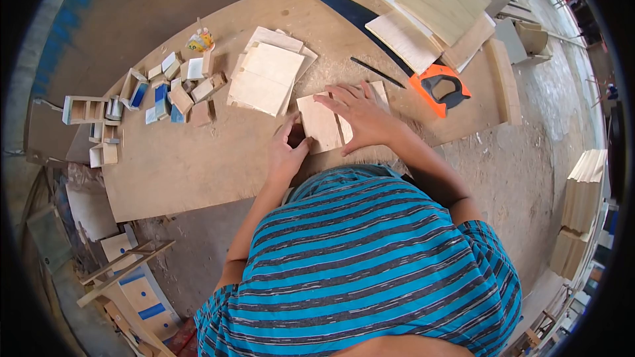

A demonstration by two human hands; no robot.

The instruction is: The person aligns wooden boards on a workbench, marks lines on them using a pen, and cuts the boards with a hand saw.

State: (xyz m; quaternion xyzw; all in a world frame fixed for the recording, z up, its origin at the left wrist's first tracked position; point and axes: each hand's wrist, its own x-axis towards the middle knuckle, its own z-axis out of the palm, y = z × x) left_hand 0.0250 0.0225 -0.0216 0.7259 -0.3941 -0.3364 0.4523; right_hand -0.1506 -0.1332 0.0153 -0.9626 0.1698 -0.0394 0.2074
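Observation:
Near the table's front edge lies a pale, flat wooden board (320,127), with a dark line running across it. My right hand (362,118) rests over this board with its fingers spread, the thumb by the near edge and the fingertips toward the far edge. At the board's left end, my left hand (288,151) curls its thumb and forefinger around a dark shape that I cannot make out. Just beyond my right hand lies a thin black stick, perhaps a pencil (377,72). A stack of pale wooden squares (268,78) sits left of the board.
A handsaw with an orange and black handle (442,90) lies at the right, partly under a pile of thin boards (444,4). Small wooden blocks (180,97) are heaped at the left, with a small printed cup (201,40) behind them. Sawdust dots the curved wooden table (178,172).

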